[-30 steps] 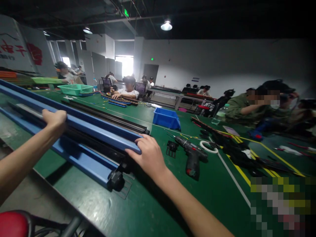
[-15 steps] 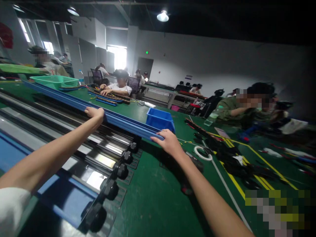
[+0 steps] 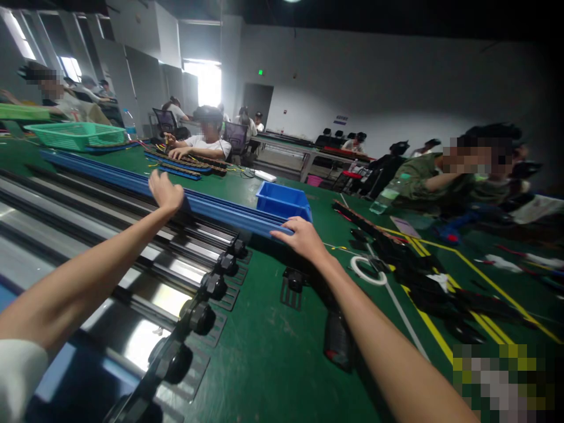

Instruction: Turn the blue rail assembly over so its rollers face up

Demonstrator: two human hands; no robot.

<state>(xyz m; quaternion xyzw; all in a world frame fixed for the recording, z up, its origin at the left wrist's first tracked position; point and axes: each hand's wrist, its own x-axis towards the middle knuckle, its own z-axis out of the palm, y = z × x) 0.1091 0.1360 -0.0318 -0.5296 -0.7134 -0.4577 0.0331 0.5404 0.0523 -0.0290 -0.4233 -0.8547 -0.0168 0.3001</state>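
A long blue rail with dark grooves along its top lies slanting across the row of bars. My right hand grips its right end, thumb on the near side and fingers over the top. At the rail's middle my left hand is open, its fingers raised and apart; whether it still touches the rail is hard to tell. Below my left arm several long, shiny bars lie side by side, with black round end pieces and slotted metal tabs at their right ends.
A blue bin stands behind the rail. On the green table lie a black power tool, a slotted piece with a black knob and a white tape ring. A green basket is far left. Co-workers sit across the table.
My left hand's fingers have lifted from their grip on the rail and spread. My right hand stays on the rail's end. The view has tilted down, showing more of the power tool.
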